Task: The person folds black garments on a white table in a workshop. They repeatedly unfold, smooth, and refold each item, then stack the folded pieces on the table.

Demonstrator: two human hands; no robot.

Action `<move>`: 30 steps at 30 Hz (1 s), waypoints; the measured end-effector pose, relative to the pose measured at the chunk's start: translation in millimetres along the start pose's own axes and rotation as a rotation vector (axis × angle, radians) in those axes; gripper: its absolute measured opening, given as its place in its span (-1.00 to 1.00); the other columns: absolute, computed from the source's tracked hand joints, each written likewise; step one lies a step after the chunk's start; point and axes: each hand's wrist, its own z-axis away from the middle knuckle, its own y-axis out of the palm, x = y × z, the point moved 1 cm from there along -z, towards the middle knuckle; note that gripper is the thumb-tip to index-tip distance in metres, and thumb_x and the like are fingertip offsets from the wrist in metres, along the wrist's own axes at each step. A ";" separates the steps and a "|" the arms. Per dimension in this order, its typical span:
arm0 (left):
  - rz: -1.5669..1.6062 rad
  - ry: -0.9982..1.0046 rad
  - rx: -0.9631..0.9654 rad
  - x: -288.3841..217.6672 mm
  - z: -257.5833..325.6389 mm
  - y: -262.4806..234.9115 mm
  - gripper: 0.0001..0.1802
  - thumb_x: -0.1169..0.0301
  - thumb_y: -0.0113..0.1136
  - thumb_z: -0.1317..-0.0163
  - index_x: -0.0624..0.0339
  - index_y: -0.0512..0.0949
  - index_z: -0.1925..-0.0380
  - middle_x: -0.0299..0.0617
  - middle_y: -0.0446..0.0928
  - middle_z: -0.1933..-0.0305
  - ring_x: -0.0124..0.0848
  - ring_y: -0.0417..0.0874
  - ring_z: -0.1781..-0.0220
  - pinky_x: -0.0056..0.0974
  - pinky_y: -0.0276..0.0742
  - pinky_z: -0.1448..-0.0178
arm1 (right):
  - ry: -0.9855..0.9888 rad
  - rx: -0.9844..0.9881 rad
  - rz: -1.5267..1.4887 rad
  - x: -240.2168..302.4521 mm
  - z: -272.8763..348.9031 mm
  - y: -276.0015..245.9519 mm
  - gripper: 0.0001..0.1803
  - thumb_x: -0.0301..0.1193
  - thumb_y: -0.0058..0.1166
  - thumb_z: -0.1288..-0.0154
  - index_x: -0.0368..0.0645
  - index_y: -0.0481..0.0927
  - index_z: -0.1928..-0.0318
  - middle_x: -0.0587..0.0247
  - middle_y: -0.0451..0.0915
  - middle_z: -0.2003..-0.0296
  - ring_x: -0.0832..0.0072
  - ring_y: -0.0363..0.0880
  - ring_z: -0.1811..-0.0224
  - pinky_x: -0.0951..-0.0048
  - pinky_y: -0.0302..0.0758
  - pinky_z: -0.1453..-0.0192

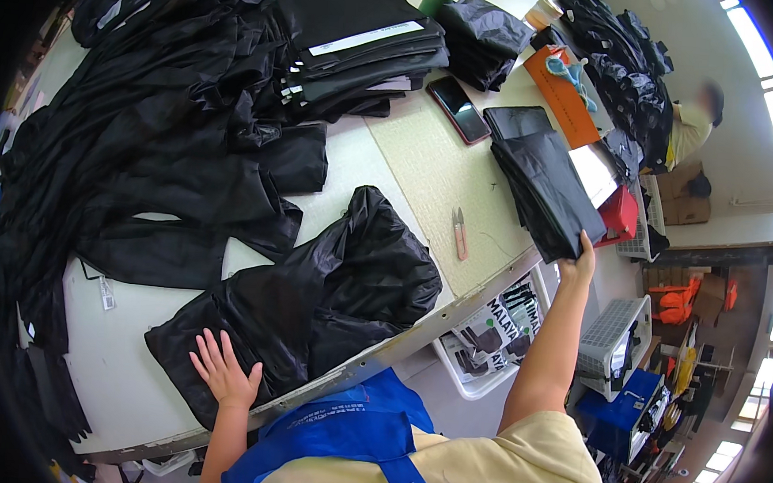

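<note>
A: Status on the bench?

B: Person is working two-handed. Left hand [223, 375] is lying flat, fingers spread wide, pressing on a loose garment [312, 294] bunched near the front edge of the table [113, 375]. Not gripping anything.

A: Right?

B: Right hand [577, 264] is reaching out to the right end of the table, fingers closing on the near end of a folded stack [544, 191]. Stack is lying along the table's right edge, overhanging a bit.

A: How far along is it looking?

B: Judging by the layout, partway. One folded pile [359, 41] is sitting at the back, plus the stack under the right hand. A big unfolded heap [146, 121] is covering the left half, so most of it is looking untouched. The garment under the left hand isn't folded yet.

A: Anything else in reach?

B: Snips [460, 232] are lying on the mat [435, 178], a phone [458, 109] further back. Another person [693, 123] is working at the far right, well apart.
</note>
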 end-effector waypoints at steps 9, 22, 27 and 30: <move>0.111 -0.074 0.044 1.4 2.5 -6.8 0.00 -0.03 0.28 0.03 0.22 0.13 -0.34 0.14 -0.05 -0.48 0.09 -0.13 -0.52 0.24 -0.31 -0.48 | -0.277 0.104 0.483 40.6 43.9 29.7 -0.79 -0.40 0.20 -0.09 -0.09 0.58 0.22 0.34 0.56 0.33 0.46 0.55 0.33 0.46 0.36 0.54; 1.395 -0.436 -0.207 58.0 47.0 3.5 -0.32 0.06 0.05 -0.29 0.25 0.26 -0.29 0.03 0.26 -0.33 -0.25 0.30 -0.33 -0.14 0.20 -0.35 | 0.253 1.040 0.778 -167.5 379.0 144.4 -0.55 -0.41 -0.01 -0.08 -0.30 0.44 -0.03 0.12 0.54 0.09 0.35 0.55 0.11 0.40 0.47 -0.06; 2.128 -0.868 -0.145 140.7 95.5 -26.7 -0.33 0.30 0.06 -0.33 0.19 0.08 -0.38 0.06 0.40 -0.17 -0.31 0.52 -0.08 -0.18 0.44 -0.16 | 0.526 1.160 1.059 -305.7 411.7 122.8 -0.50 -0.65 0.02 -0.20 -0.34 0.32 -0.19 0.08 0.47 -0.10 0.37 0.43 -0.13 0.37 0.33 -0.26; 1.310 -0.632 -0.172 131.3 95.1 -39.0 -0.20 0.25 0.25 -0.18 0.00 0.11 -0.40 0.15 0.30 -0.25 -0.20 0.45 -0.13 -0.17 0.38 -0.20 | 0.529 1.191 1.103 -321.6 402.0 103.3 -0.45 -0.69 -0.07 -0.23 -0.35 0.24 -0.26 0.03 0.42 -0.15 0.31 0.44 -0.15 0.36 0.34 -0.29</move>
